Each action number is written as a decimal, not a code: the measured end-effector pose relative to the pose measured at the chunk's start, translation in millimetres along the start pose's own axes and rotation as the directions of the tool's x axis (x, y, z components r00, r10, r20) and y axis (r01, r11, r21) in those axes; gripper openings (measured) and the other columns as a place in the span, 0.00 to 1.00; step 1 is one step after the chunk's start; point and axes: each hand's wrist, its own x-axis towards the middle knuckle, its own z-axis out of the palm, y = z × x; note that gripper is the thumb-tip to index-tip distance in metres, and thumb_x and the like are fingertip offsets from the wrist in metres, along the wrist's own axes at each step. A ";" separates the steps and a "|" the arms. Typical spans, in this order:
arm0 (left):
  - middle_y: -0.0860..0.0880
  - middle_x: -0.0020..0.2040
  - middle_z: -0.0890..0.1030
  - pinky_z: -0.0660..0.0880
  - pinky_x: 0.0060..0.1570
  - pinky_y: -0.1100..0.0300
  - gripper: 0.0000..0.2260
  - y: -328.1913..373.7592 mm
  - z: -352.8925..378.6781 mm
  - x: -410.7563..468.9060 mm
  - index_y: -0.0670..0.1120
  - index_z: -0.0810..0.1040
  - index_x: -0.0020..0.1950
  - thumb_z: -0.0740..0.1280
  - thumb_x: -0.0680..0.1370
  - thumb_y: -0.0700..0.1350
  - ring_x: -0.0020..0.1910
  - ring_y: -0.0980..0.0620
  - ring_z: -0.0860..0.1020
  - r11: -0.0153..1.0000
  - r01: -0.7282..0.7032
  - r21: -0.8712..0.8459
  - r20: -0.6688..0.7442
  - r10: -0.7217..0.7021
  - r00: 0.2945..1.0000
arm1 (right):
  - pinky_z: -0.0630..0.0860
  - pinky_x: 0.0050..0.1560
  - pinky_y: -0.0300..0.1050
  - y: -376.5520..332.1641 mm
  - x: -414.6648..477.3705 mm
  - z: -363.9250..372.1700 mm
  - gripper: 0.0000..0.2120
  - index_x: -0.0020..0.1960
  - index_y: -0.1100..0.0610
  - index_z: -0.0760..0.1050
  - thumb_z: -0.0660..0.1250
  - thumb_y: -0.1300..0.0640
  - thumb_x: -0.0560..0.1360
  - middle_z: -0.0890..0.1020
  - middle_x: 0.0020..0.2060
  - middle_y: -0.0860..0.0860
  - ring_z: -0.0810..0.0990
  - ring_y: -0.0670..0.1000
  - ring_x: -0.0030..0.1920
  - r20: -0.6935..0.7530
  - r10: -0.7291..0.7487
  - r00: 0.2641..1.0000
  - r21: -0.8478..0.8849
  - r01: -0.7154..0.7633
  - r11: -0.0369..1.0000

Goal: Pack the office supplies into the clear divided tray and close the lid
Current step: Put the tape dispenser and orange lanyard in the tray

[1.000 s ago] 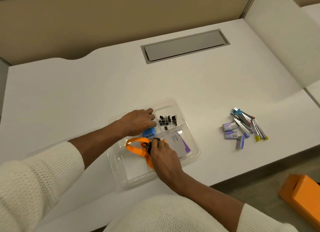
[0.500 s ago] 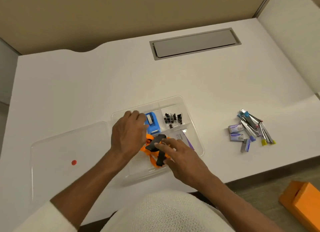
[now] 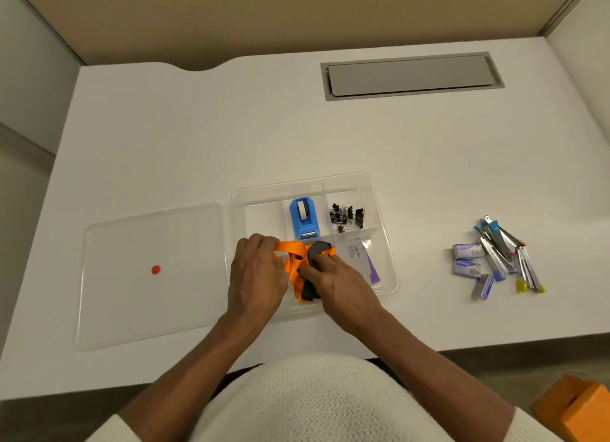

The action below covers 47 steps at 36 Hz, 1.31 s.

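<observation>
Both hands work over the near compartment of the clear divided tray (image 3: 379,190), which sits on the white desk (image 3: 231,144) with its lid (image 3: 148,303) lying flat just to its left. The left hand (image 3: 255,276) has its fingers curled around a loop of the orange lanyard (image 3: 292,253), while the right hand (image 3: 340,286) pinches the lanyard's black strap end against the bundle. Farther back in the tray are a blue tape dispenser (image 3: 303,218) and black binder clips (image 3: 346,215); staplers and staple boxes (image 3: 495,256) lie well apart to the right.

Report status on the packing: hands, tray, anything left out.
Both hands, left and right, gripping orange lanyard over tray. Lid off, lying left. Staplers and staple boxes still outside.
</observation>
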 end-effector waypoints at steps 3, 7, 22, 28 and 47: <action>0.44 0.64 0.80 0.76 0.60 0.55 0.16 -0.3 4.2 -2.3 0.45 0.80 0.66 0.70 0.81 0.48 0.62 0.46 0.78 1.000 0.022 0.010 -0.022 -0.022 1.000 | 0.85 0.52 0.56 1.9 -8.8 -1.8 0.24 0.68 0.53 0.77 0.76 0.62 0.74 0.80 0.65 0.57 0.84 0.59 0.56 -0.064 0.013 0.998 0.052 -0.010 0.999; 0.46 0.67 0.80 0.75 0.64 0.54 0.18 -3.6 8.8 -2.3 0.46 0.76 0.71 0.67 0.82 0.51 0.64 0.46 0.79 0.997 0.063 -0.041 0.033 -0.062 0.998 | 0.86 0.52 0.52 7.1 -21.9 -3.4 0.33 0.72 0.49 0.73 0.78 0.65 0.71 0.81 0.64 0.53 0.85 0.56 0.53 -0.143 0.036 0.989 0.126 -0.018 0.992; 0.45 0.53 0.82 0.80 0.54 0.52 0.08 12.8 21.7 -4.9 0.43 0.82 0.57 0.72 0.79 0.42 0.53 0.47 0.80 0.989 0.055 -0.139 -0.060 -0.064 0.996 | 0.84 0.51 0.52 23.5 -10.7 2.1 0.18 0.70 0.60 0.75 0.66 0.59 0.82 0.78 0.66 0.59 0.77 0.59 0.64 0.074 -0.272 0.959 -0.145 0.281 0.949; 0.46 0.52 0.85 0.82 0.51 0.53 0.12 19.3 26.3 -4.9 0.45 0.80 0.57 0.75 0.77 0.49 0.49 0.47 0.84 0.950 0.195 -0.245 -0.062 -0.216 0.974 | 0.82 0.58 0.55 25.3 -9.0 7.1 0.18 0.72 0.60 0.73 0.63 0.57 0.84 0.77 0.67 0.59 0.76 0.58 0.65 0.085 -0.285 0.955 -0.165 0.295 0.941; 0.46 0.54 0.86 0.80 0.56 0.55 0.12 55.4 19.6 -4.2 0.45 0.83 0.62 0.73 0.79 0.46 0.52 0.46 0.84 0.996 0.060 -0.066 -0.054 -0.064 0.997 | 0.77 0.62 0.56 43.8 -37.2 24.8 0.12 0.60 0.57 0.80 0.70 0.60 0.76 0.84 0.58 0.55 0.81 0.56 0.59 -0.225 -0.317 0.921 -0.142 0.291 0.946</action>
